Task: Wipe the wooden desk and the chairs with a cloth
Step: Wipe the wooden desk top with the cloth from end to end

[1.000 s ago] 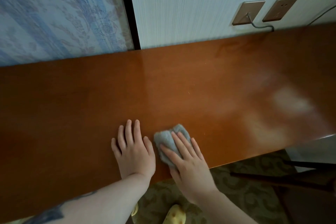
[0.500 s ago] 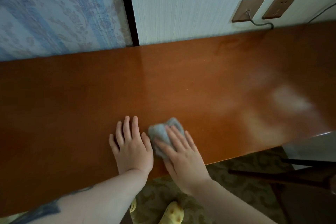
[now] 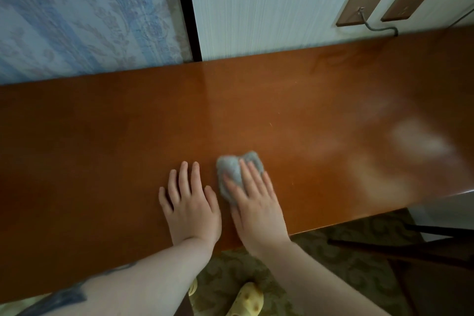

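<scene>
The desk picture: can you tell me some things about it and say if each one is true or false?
1. The right hand presses a grey cloth on the wooden desk. True.
2. The left hand holds the cloth. False: it lies flat on the bare desk beside the cloth, fingers straight.
3. A cable is plugged into one wall socket. True.
4. Both wall sockets have cables in them. False: the right-hand socket has none.
5. A yellow shoe shows on the floor below the desk edge. True.
6. The cloth lies at the far edge of the desk by the wall. False: it is near the front edge.
</scene>
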`<state>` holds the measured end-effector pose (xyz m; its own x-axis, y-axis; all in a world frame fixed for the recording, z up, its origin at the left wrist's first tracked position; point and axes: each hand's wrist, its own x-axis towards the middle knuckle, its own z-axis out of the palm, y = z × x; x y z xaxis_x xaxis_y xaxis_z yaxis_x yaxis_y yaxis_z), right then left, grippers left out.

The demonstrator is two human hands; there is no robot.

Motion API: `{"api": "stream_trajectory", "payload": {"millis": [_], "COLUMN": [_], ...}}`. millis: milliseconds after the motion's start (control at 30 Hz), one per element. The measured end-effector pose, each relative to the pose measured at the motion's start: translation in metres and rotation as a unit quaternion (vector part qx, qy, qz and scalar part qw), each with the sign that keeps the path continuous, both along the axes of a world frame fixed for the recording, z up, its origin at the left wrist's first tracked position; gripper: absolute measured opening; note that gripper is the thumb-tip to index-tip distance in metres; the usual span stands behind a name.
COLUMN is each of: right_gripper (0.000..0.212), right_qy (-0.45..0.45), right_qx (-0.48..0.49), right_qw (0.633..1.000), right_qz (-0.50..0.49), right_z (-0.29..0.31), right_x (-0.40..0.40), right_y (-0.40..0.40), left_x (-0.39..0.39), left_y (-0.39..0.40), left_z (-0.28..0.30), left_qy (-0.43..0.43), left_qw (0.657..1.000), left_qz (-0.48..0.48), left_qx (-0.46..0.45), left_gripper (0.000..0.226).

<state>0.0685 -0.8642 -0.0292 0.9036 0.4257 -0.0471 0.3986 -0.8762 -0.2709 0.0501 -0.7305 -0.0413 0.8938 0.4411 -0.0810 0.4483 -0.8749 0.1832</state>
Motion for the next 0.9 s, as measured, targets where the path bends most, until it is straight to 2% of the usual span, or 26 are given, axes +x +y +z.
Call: {"api": "stream_trajectory", "payload": {"millis": [67,100,167,200,267,333,367,433,500,567,633,700,767,900], "right_gripper": [0.054,0.055,0.053,0.052,0.053,0.053,0.054,0.054,0.052,0.052,0.053,0.052,0.051,0.054], "right_qy": [0.022,0.028,0.016,0.017,0.01,0.002,0.017,0.03,0.025,0.035,0.034,0.036,0.063,0.072], "right_qx": [-0.031,-0.038,-0.046,-0.047,-0.037,-0.012,-0.006,-0.001,0.006,-0.002,-0.031,-0.054,-0.042,-0.017], "right_qw": [0.992,0.988,0.989,0.993,0.999,0.984,0.977,0.986,0.999,0.996,0.994,0.997,0.995,0.965], "right_qz": [0.123,0.149,0.14,0.104,-0.029,-0.177,-0.211,-0.162,-0.026,0.083,0.104,0.04,-0.063,-0.252], "right_z": [0.001,0.003,0.001,0.0,-0.001,0.0,0.0,0.001,0.002,0.003,0.004,0.009,0.012,0.012], "right_x": [-0.025,-0.023,-0.001,0.015,0.042,0.056,0.056,0.04,0.014,-0.006,-0.01,0.01,0.043,0.09], "right_y": [-0.036,-0.056,-0.082,-0.082,-0.059,-0.019,0.0,0.024,0.018,-0.016,-0.063,-0.099,-0.102,-0.039], "left_x": [0.0,0.001,0.003,0.003,0.002,0.001,0.001,0.001,0.001,0.001,0.002,0.002,0.003,0.002], "left_y": [0.001,0.001,0.0,0.0,0.0,0.0,0.0,-0.001,0.0,0.002,0.002,0.0,0.0,-0.001], "left_z": [0.001,0.002,0.002,0.002,0.002,0.002,0.002,0.002,0.002,0.002,0.002,0.003,0.004,0.006], "left_qy": [0.001,0.001,0.007,0.009,0.009,0.006,0.007,0.009,0.006,0.005,0.004,-0.002,-0.004,0.013], "left_qw": [1.0,1.0,1.0,1.0,1.0,1.0,1.0,1.0,1.0,1.0,1.0,1.0,1.0,1.0], "left_qz": [-0.003,-0.003,-0.003,-0.003,-0.004,-0.002,-0.002,-0.006,-0.008,-0.006,-0.004,-0.005,-0.006,-0.006], "left_qx": [0.007,0.01,0.007,0.005,0.007,0.007,0.004,-0.001,0.0,0.007,0.007,0.007,0.007,0.003], "left_gripper": [0.053,0.055,0.055,0.055,0.056,0.055,0.055,0.053,0.052,0.054,0.06,0.062,0.063,0.059]}}
